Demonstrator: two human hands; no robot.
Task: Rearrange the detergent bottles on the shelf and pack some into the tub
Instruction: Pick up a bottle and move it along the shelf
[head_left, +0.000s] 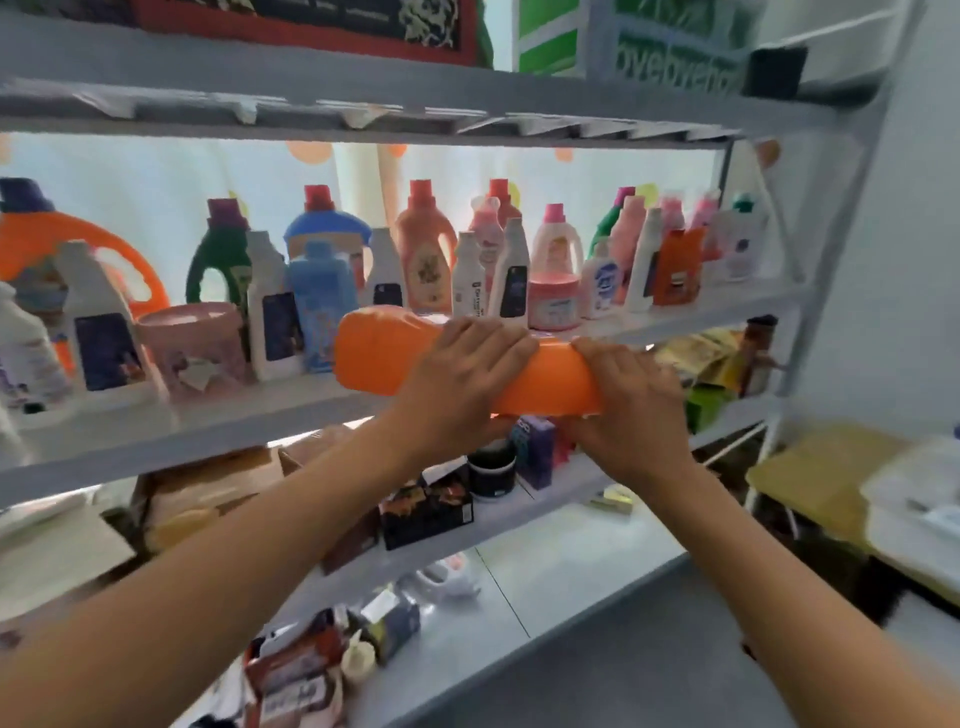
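The grey shelf (291, 415) is carrying a crowded row of bottles, with a pink tub (195, 348) sitting near its front edge. Left of the tub a white bottle with a dark label (104, 332) is standing in front of a big orange jug (62, 249), while right of the tub a blue bottle (322, 301) and a second pink tub (555, 301) are standing among more white and pink bottles. Below the tub, a lower shelf (561, 499) is holding a black jar (491, 473) and dark boxes.
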